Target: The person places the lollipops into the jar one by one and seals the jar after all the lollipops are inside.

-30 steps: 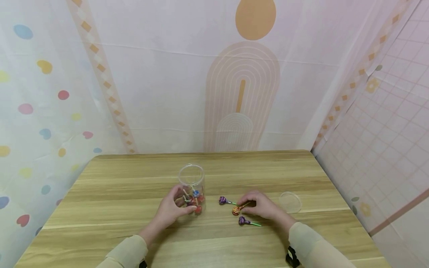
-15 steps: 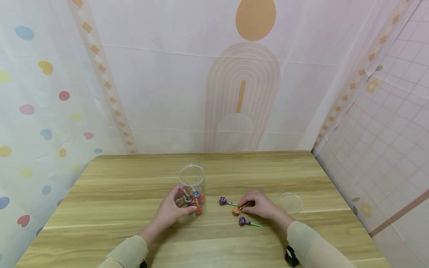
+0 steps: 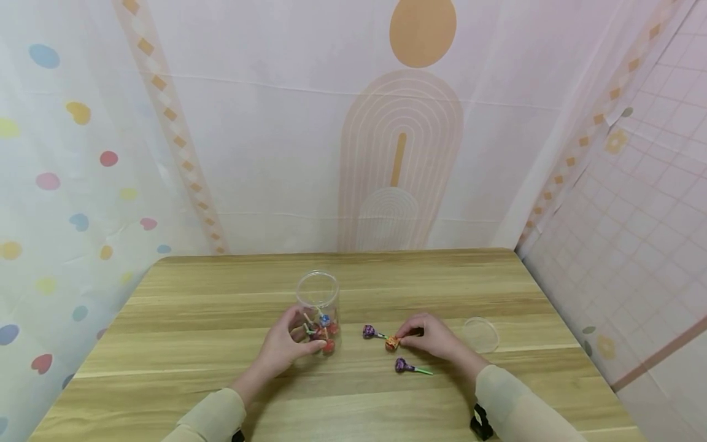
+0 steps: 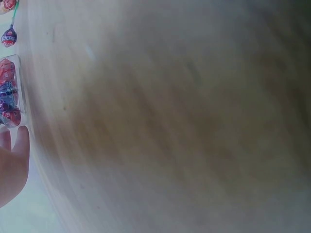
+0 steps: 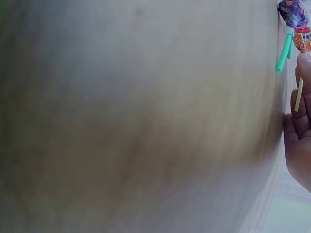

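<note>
Left hand point(image 3: 287, 344) is wrapped round the lower part of a clear jar point(image 3: 316, 304) standing upright on the wooden table point(image 3: 182, 319), thumb on the near side, fingers curled round the jar's left side. Jar has no lid on; several wrapped lollipops point(image 3: 323, 328) sit in the bottom, red and blue wrappers, sticks pointing up. In the left wrist view the same sweets show thru the jar wall point(image 4: 9, 97) right above the fingertips point(image 4: 22, 138); rest of that view is blurred tabletop.

Right hand point(image 3: 436, 337) lies low on the table, to the right of the jar and well apart from it. Thumb and forefinger pinch the stick of an orange lollipop point(image 3: 392, 343); its head pokes out at the hand's left, right at the fingertips and at or just over the tabletop, can't tell which. The other fingers are curled in. Right wrist view shows the orange head point(image 5: 303, 40) at the fingertip point(image 5: 304, 65) w/ a yellowish stick running down along the fingers.

Two more lollipops lie loose on the table: a purple one point(image 3: 369, 331) just left of the orange head, btwn it and the jar, and another purple one with a green stick point(image 3: 405, 366) just in front of the right hand, nearer the person.

Clear round lid point(image 3: 479, 334) lies flat on the table just right of the right hand.

Both sleeves are pale beige.
</note>
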